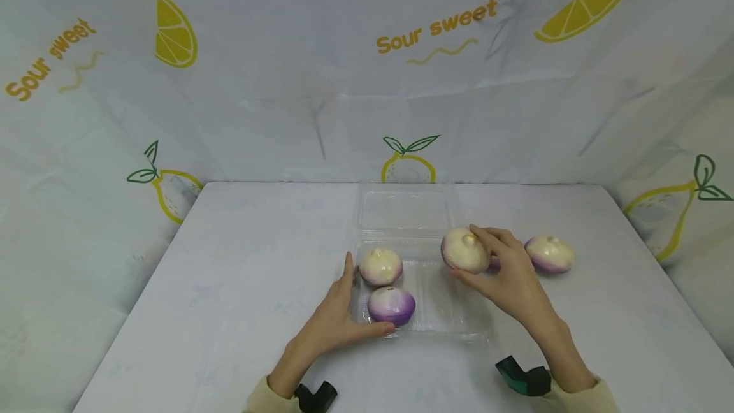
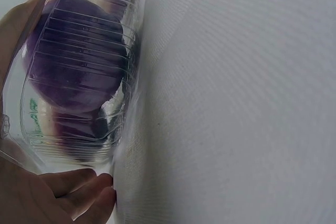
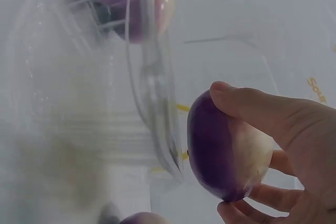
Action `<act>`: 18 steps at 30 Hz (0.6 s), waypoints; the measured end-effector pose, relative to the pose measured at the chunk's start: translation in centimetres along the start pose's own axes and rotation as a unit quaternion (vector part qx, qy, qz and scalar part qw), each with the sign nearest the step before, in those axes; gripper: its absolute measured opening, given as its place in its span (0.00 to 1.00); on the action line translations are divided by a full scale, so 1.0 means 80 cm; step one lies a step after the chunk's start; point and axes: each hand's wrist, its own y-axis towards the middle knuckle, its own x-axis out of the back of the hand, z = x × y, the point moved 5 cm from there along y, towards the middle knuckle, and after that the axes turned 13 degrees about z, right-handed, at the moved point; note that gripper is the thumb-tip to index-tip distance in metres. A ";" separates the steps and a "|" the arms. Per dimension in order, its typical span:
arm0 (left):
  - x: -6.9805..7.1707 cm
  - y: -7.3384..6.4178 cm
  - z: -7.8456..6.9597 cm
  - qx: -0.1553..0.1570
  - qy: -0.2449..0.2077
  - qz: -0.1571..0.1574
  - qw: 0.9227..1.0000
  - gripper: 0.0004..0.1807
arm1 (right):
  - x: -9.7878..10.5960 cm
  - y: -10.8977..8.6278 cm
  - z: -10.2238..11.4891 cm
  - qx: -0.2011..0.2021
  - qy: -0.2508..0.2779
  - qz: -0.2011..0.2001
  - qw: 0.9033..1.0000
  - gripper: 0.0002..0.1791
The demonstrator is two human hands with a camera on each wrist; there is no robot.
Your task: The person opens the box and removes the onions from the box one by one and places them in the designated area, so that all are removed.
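Observation:
My right hand (image 1: 510, 273) holds a purple-and-white onion (image 1: 463, 250) between thumb and fingers, above the right side of a clear plastic container (image 1: 436, 304). In the right wrist view, the thumb lies across the purple part of this onion (image 3: 215, 145). Two more onions sit in the container's left half, a pale one (image 1: 381, 266) behind a more purple one (image 1: 392, 306). My left hand (image 1: 338, 317) grips the container's front left corner, fingers along the left side and thumb at the front edge. Through the ribbed wall, the left wrist view shows a purple onion (image 2: 79, 56).
Another onion (image 1: 549, 254) lies on the white table to the right of the container. A bit of purple shows behind my right hand, mostly hidden. The container's lid (image 1: 406, 209) lies folded back toward the patterned curtain (image 1: 287, 81).

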 end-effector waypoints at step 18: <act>0.000 0.000 0.001 -0.004 0.006 0.000 1.000 0.81 | 0.067 -0.011 -0.068 -0.062 -0.013 -0.045 0.997 0.46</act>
